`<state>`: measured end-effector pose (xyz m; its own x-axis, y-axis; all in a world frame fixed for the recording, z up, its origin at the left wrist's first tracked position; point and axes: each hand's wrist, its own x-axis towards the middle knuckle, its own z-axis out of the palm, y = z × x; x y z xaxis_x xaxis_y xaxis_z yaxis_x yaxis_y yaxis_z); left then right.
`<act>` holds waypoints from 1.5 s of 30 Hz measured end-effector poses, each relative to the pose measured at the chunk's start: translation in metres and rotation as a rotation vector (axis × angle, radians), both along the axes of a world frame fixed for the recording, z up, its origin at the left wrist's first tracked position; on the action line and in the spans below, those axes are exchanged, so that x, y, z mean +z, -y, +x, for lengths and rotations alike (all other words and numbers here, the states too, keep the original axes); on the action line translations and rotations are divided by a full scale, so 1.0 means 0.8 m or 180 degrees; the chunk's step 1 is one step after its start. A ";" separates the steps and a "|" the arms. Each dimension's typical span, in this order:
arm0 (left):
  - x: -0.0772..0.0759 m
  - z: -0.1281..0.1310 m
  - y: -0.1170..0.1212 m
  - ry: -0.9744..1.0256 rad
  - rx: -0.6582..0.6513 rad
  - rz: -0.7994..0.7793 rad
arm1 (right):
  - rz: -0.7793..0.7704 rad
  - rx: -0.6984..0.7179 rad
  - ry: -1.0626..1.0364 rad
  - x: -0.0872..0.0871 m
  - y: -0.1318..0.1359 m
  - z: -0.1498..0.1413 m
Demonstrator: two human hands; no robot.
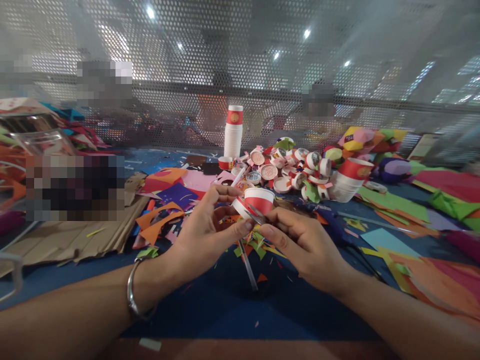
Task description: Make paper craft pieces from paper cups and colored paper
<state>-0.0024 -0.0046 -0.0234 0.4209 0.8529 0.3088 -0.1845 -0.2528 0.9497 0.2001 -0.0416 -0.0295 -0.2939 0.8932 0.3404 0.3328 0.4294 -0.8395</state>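
In the middle of the head view, my left hand [210, 232] has its fingers curled around a red and white paper cup [259, 199]. A white-edged part of the cup stands out at a tilt by my left fingers. My right hand [300, 240] is closed around a small pair of scissors [255, 215], whose metal blades lie against the cup's side; the handles are hidden in my fingers. Below my hands, a clear, thin stick-like strip [248, 265] lies near small green and orange paper scraps [258, 245].
Behind my hands is a pile of cut cup bottoms [269, 172]. A tall cup stack [233, 132] and a tilted stack [350, 180] stand beyond. Cardboard [82, 230] lies left, coloured paper sheets [431, 280] right. A perforated metal screen [187, 65] closes off the back.
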 end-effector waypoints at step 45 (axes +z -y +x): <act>0.006 0.002 0.003 0.0452 -0.0121 -0.1006 | -0.0001 -0.0150 0.0223 0.007 -0.002 -0.001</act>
